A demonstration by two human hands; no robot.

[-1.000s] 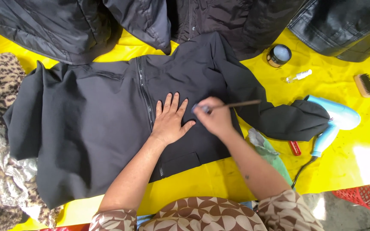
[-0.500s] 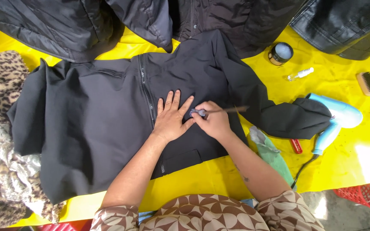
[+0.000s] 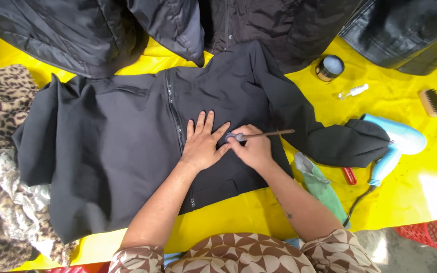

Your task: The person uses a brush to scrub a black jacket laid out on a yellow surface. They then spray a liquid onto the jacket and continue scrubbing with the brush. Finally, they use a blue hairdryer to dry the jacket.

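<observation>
On the yellow sheet (image 3: pixel 259 222), a black jacket (image 3: pixel 107 151) is being worked on with a small brush (image 3: pixel 261 135).

From the head view, the left hand (image 3: pixel 202 145) is pressed flat, fingers spread, on the jacket front by the zipper (image 3: pixel 175 114); the brush is pinched in the right hand (image 3: pixel 253 149), tip touching the fabric. A blue hair dryer (image 3: pixel 395 144) is lying off to the right.

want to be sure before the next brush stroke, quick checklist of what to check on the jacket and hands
1. Left hand flat on the black jacket, pinning the cloth: ok.
2. Right hand gripping the thin brush: ok.
3. Brush tip on the cloth between the two hands: ok.
4. Cloth smooth at the work spot: cannot tell, the hands cover it.
5. Zipper away from the brush tip: ok, it runs left of the left hand.
6. Small jar within reach on the yellow sheet: ok.
</observation>
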